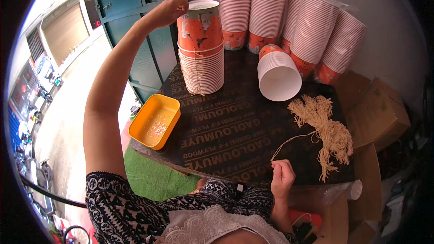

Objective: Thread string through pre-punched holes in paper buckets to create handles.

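Observation:
My left hand (174, 11) reaches up to the top of a tall stack of upside-down paper buckets (202, 70), its fingers closed at the upturned base of the topmost orange bucket (201, 31). Strands of beige string (198, 77) hang down the stack's side. Near the table's front edge, my right hand (282, 178) pinches the end of a single string (291, 141). That string runs back to a loose bundle of beige strings (333, 131) lying on the right of the table.
A yellow tray (167, 122) with small bits inside sits at the table's (226, 131) left edge. A short stack of buckets (280, 79) lies on its side. Several tall, plastic-wrapped bucket stacks (266, 11) line the back. Cardboard boxes (382, 113) stand at the right.

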{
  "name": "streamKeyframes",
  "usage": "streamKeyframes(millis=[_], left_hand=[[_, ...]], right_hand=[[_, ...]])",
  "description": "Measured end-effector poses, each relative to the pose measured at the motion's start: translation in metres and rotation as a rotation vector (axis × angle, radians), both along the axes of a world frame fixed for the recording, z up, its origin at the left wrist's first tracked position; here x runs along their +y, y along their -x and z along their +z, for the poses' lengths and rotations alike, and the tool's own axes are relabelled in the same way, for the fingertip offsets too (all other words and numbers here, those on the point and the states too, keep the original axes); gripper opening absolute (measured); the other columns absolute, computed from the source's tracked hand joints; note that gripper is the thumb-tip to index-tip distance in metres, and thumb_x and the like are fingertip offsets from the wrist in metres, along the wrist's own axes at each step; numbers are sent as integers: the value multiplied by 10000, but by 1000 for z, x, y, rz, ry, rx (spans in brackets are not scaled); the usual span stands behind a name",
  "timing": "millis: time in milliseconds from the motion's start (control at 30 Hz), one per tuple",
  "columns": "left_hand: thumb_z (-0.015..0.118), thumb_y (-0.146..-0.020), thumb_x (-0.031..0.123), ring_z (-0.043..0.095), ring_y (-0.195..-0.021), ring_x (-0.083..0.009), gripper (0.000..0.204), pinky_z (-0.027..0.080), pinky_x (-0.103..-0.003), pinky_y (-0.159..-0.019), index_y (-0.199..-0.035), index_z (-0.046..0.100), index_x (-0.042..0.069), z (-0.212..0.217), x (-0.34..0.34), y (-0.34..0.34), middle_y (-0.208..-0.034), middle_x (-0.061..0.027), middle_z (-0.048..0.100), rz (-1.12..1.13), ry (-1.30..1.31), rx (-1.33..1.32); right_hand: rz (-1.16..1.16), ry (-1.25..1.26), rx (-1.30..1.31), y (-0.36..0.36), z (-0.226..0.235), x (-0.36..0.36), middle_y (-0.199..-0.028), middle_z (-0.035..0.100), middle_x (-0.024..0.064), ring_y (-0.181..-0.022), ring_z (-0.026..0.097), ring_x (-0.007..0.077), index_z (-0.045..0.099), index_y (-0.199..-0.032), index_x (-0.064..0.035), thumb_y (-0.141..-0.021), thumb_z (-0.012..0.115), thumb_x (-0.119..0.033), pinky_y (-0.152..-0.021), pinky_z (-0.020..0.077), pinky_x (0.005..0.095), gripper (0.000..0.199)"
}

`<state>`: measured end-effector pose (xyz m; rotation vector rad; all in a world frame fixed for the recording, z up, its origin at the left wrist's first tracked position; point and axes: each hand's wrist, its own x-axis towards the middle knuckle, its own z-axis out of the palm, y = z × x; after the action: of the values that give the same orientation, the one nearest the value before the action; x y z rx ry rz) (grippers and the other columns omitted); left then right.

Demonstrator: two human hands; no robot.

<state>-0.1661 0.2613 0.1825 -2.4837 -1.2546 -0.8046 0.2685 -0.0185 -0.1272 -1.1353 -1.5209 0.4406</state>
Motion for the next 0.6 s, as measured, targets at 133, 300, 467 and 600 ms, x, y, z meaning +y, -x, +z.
streamKeyframes(millis=[133, 300, 467, 600], left_hand=[[569, -964, 128, 684, -903, -353, 107, 536, -421, -766, -1004, 544, 32, -1, 1, -2, -942, -180, 692, -1, -5, 24], [573, -953, 128, 681, -892, -368, 112, 530, -431, -754, -1012, 546, 36, -4, -1, -4, -944, -189, 694, 54, 5, 51], [595, -934, 155, 679, -884, -374, 167, 526, -445, -765, -1040, 562, 30, -5, -1, 0, -960, -207, 693, 39, -25, 97], [610, -923, 260, 678, -892, -363, 299, 528, -444, -799, -1082, 586, 8, 2, -8, -16, -1002, -210, 690, 26, -92, 99]], right_hand=[[-9, 7, 2, -1, -1, 0, -877, 629, 128, -729, 614, 216, 646, -925, 35, -982, 539, -101, -633, 486, 321, 182], [-9, -6, -9, -1, 1, 0, -875, 629, 131, -732, 617, 224, 644, -930, 36, -981, 539, -100, -637, 489, 326, 180], [3, -18, -9, 0, 2, 0, -876, 630, 133, -737, 620, 229, 644, -935, 37, -981, 537, -98, -642, 493, 329, 178], [-1, -12, -10, -2, 1, -1, -886, 626, 130, -740, 618, 226, 645, -936, 35, -982, 534, -94, -641, 492, 329, 176]])
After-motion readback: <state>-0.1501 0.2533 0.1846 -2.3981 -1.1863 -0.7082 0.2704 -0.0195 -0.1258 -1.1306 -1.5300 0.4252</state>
